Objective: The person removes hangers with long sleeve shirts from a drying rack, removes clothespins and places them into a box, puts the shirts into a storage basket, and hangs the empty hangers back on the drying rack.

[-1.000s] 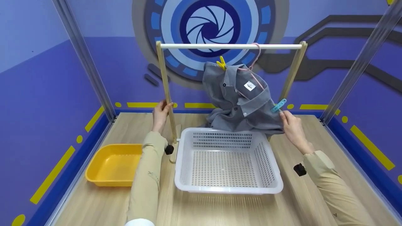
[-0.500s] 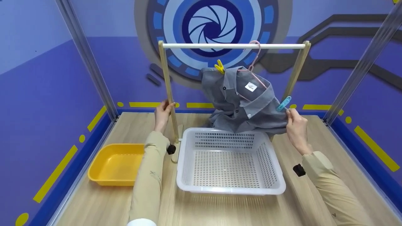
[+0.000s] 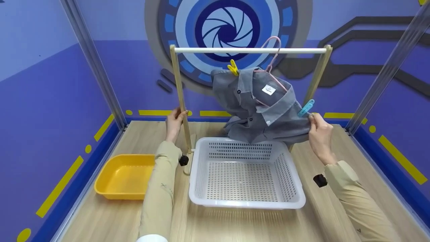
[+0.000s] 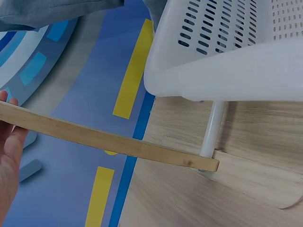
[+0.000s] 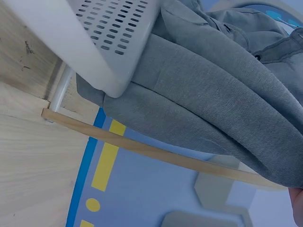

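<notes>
A grey button-up shirt (image 3: 282, 117) hangs askew on a pink hanger (image 3: 273, 60), whose hook rises above the white rail (image 3: 235, 50) of a small clothes rack. A yellow clothespin (image 3: 232, 68) sits at one shoulder, a light-blue clothespin (image 3: 306, 108) at the other. Just below the blue one, my right hand (image 3: 320, 139) pinches the shirt's edge and draws it to the right. My left hand (image 3: 174, 124) holds the rack's left wooden post (image 3: 181, 101); in the left wrist view its thumb and fingers lie on either side of that post (image 4: 94, 135).
In front of the rack stands a white perforated basket (image 3: 247, 203), and the shirt's hem hangs behind its back rim. A yellow tray (image 3: 114, 195) lies to the left, partly hidden by my left sleeve. Patterned walls close in the wooden tabletop (image 3: 235, 225).
My right hand has moved right and slightly up, pulling the shirt's shoulder along. The hanger's hook has risen above the rail. My left hand keeps its hold on the post.
</notes>
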### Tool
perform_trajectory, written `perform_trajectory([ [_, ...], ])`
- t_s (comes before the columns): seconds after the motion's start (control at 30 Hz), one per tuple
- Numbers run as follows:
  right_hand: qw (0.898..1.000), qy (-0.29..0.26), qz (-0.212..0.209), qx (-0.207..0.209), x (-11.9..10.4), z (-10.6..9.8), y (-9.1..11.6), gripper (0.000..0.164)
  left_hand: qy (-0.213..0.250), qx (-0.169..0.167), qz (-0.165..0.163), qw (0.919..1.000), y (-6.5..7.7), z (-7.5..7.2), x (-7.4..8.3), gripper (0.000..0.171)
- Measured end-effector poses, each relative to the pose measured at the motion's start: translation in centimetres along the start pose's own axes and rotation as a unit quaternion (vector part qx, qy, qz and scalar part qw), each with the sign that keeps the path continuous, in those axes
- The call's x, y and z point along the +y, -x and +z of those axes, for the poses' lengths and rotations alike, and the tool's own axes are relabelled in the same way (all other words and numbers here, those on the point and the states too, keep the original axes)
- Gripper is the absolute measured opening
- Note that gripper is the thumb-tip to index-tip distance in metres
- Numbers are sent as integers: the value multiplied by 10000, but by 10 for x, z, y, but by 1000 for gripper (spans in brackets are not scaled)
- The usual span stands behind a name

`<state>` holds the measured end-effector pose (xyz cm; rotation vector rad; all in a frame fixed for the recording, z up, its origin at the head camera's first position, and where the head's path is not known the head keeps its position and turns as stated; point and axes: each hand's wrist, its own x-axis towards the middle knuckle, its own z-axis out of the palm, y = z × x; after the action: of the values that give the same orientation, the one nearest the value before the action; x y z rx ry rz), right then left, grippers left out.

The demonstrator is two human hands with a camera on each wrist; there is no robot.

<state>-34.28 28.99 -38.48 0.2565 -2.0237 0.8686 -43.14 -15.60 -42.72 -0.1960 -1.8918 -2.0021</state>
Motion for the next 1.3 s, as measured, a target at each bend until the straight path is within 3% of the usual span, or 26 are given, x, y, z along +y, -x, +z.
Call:
perform_trajectory([
  [0.6, 9999, -93, 93, 91, -12, -12, 4, 18, 235, -36, 23, 9997, 0, 1, -2, 32],
  [1.0, 9990, -407, -130, 116, -30, -17, 5, 13, 314, -131, -228, 9992, 11, 0, 23, 34],
  [1.17, 9981, -548, -212, 197, -35, -20, 4, 12, 276, -122, -135, 9995, 4, -1, 7, 34],
  [1.3, 9970, -660, -294, 280, -40, -25, 2, 12, 327, -172, -200, 9991, 7, 1, 16, 32],
])
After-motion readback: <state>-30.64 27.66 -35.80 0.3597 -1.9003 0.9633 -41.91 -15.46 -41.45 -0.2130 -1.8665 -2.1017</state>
